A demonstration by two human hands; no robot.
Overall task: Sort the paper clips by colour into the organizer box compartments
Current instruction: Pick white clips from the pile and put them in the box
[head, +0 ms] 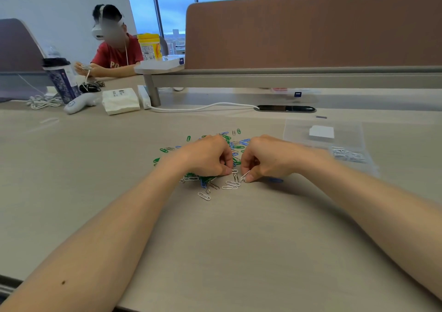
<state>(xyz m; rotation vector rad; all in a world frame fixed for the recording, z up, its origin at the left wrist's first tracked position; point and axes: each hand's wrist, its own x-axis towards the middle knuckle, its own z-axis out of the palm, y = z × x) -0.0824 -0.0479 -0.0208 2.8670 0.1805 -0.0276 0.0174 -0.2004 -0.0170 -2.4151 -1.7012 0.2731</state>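
Note:
A loose pile of green, blue and white paper clips (235, 145) lies on the beige table, partly hidden under both hands. My left hand (208, 156) is curled over the pile, its thumb and finger pinching a white paper clip (234, 171) at the pile's near edge. My right hand (263, 160) pinches another white clip (244, 176) that tilts up off the table. Several white clips (230, 185) lie just in front of the hands. The clear organizer box (323, 134) stands to the right, with white clips (348, 155) in its near compartment.
A blue clip (275, 180) lies alone right of my right hand. Behind the pile run a white cable (203, 107) and a desk grommet (285, 108). At the back left stand a tissue pack (120, 101), a patterned cup (62, 81) and a seated person (114, 51). A brown divider (311, 32) closes the far side.

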